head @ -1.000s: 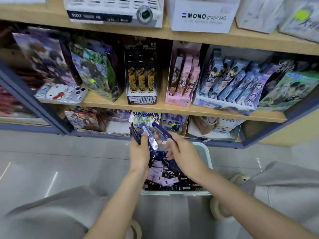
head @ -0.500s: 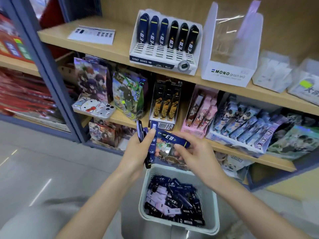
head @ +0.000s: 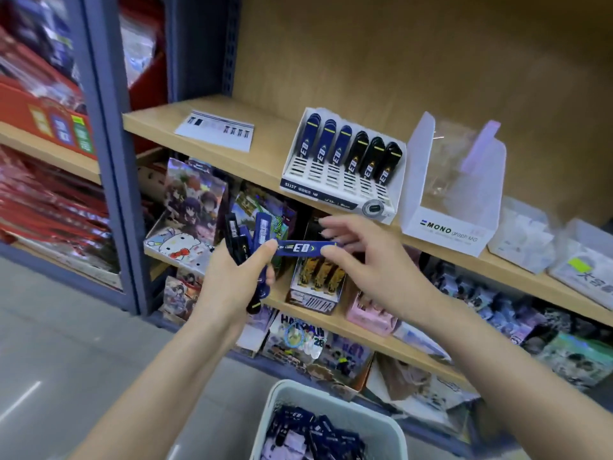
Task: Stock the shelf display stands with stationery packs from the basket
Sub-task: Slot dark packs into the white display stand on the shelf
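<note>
packs (head: pixel 263 227) — left hand (head: pixel 232 280) clutching, right hand (head: pixel 371 270) pinching

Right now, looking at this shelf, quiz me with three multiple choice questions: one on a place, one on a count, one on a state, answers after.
1. Where does the white display stand sit?
A. On the floor
B. On the upper wooden shelf, left of the MONO box
C. On a red carton

2. How many of its columns hold blue packs?
A. One
B. Three
C. Six

3. How is the blue E0 pack placed?
A. Slotted in the stand
B. Dropped on the floor
C. Held level between both hands

Answers:
1 B, it stands on that shelf beside the MONO box.
2 B, three blue columns stand next to three of black packs.
3 C, the right hand pinches one end; the left hand, gripping a bundle of packs, meets the other.
</note>
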The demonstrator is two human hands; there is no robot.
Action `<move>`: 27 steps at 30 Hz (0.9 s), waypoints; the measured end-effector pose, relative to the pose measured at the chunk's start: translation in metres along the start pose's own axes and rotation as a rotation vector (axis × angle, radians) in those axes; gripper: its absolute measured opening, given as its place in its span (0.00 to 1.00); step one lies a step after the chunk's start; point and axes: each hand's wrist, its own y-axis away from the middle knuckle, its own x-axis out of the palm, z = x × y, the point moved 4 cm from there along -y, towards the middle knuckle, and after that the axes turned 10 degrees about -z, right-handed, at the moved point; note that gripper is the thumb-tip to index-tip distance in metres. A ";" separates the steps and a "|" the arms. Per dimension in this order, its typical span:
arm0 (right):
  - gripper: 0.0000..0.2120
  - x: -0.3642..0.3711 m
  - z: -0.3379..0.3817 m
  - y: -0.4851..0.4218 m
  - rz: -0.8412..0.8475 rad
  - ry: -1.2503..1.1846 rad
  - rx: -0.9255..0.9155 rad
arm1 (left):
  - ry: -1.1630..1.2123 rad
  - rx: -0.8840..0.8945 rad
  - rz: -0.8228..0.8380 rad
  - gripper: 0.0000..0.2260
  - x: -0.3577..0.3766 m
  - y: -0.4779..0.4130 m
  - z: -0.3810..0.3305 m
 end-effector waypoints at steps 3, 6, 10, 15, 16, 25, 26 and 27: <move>0.25 -0.015 0.003 -0.034 -0.166 0.321 -0.134 | 0.070 -0.022 -0.074 0.09 -0.010 -0.013 -0.002; 0.27 -0.015 -0.012 -0.060 -0.139 0.473 -0.080 | 0.092 -0.014 -0.097 0.07 -0.016 -0.021 -0.004; 0.19 0.005 -0.022 -0.074 -0.049 0.467 -0.096 | 0.139 -0.010 -0.095 0.04 -0.021 -0.028 -0.004; 0.17 0.021 -0.016 -0.086 -0.094 0.471 -0.151 | 0.174 -0.007 -0.126 0.04 -0.024 -0.032 -0.005; 0.17 0.024 -0.014 -0.089 -0.096 0.465 -0.161 | 0.186 -0.010 -0.131 0.04 -0.025 -0.033 -0.006; 0.14 0.040 0.010 -0.097 -0.271 0.319 -0.245 | 0.269 -0.042 -0.164 0.04 -0.033 -0.037 -0.009; 0.13 0.039 0.017 -0.090 -0.314 0.264 -0.226 | 0.271 -0.040 -0.175 0.04 -0.034 -0.037 -0.009; 0.13 0.040 0.023 -0.081 -0.301 0.192 -0.175 | 0.279 -0.039 -0.181 0.04 -0.035 -0.037 -0.010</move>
